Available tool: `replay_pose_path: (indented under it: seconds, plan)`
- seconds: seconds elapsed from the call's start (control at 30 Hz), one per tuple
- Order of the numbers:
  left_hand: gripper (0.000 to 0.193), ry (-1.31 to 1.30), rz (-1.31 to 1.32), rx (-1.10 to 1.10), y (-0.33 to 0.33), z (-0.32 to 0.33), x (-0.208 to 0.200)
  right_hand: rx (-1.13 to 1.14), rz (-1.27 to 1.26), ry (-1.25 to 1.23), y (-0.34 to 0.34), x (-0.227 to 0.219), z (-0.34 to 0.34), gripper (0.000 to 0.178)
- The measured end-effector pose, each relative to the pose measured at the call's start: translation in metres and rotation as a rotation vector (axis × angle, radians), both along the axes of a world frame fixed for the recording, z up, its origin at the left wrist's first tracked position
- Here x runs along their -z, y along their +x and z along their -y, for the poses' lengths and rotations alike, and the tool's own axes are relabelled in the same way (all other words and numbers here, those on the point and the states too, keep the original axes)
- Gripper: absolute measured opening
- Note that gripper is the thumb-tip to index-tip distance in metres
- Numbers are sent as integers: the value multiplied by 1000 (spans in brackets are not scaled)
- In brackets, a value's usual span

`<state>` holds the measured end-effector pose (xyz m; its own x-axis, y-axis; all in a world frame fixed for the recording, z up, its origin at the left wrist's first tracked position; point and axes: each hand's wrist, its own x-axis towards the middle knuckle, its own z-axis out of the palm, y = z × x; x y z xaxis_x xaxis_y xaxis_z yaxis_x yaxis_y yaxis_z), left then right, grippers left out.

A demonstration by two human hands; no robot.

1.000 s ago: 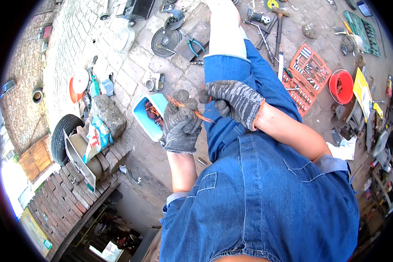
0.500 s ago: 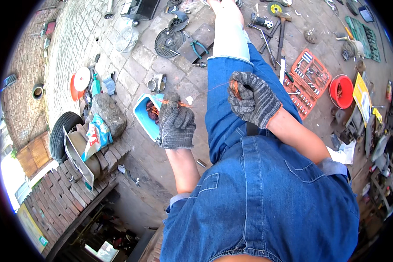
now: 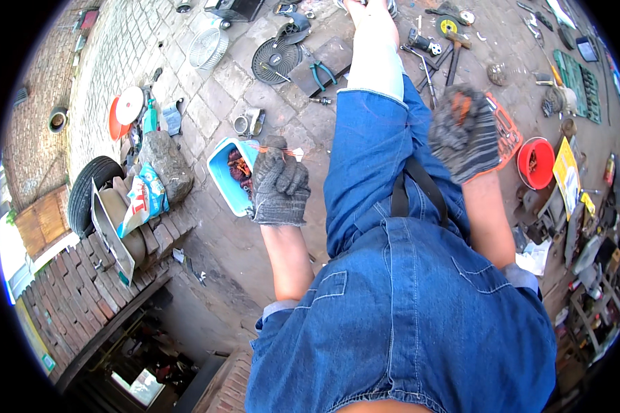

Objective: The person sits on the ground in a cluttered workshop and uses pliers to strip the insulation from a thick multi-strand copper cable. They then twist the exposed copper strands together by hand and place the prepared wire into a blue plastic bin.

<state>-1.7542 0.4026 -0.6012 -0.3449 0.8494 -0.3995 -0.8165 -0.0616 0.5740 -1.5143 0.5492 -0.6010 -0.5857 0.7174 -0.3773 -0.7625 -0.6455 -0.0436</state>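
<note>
In a grey knit glove, my left hand (image 3: 281, 186) is closed on a small bundle of copper wire (image 3: 262, 149), whose strands stick out on both sides of the fingertips. Just left of that hand is a light blue plastic tub (image 3: 220, 180) with reddish-brown coiled wire (image 3: 239, 168) in it. My right hand (image 3: 464, 141), gloved alike and smeared by motion, is curled around orange copper strands (image 3: 461, 107). It hovers right of my knee, hiding most of an orange socket-set case (image 3: 506, 134).
On the paving ahead lie a dark fan grille (image 3: 274, 60), pliers (image 3: 318, 73) and a hammer (image 3: 456, 51). A red bucket (image 3: 545, 164) stands at right, before heaped scrap. To the left are a rock (image 3: 167, 165), a tyre (image 3: 83, 199) and a brick edge above a dark opening.
My right hand has swung to the right, away from my left hand, with the copper strands in its grip. My left hand keeps its hold beside the tub. The view has shifted slightly.
</note>
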Motion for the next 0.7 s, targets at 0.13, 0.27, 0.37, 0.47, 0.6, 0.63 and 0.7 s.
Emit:
replay_pose_path:
  seconds: [0.13,0.27,0.37,0.47,0.6,0.63,0.7]
  plan:
    - [24,28,52,-14,-4,7,-1,212,162,136,45,19,-36,17]
    - [18,38,82,48,15,1,-20,37,338,268,34,23,-25,18]
    - [31,-328,-30,-63,42,-10,-33,-375,516,270,-19,5,18,26]
    - [42,-140,-96,183,39,-6,-33,-627,357,200,-50,2,42,26]
    - [49,-196,-238,214,36,-7,-30,-732,277,4,-63,1,59,27]
    - [48,-206,-280,212,35,-8,-29,-752,215,-62,-63,2,60,28]
    - [47,-221,-360,207,35,-9,-28,-774,193,-8,-59,-3,63,29]
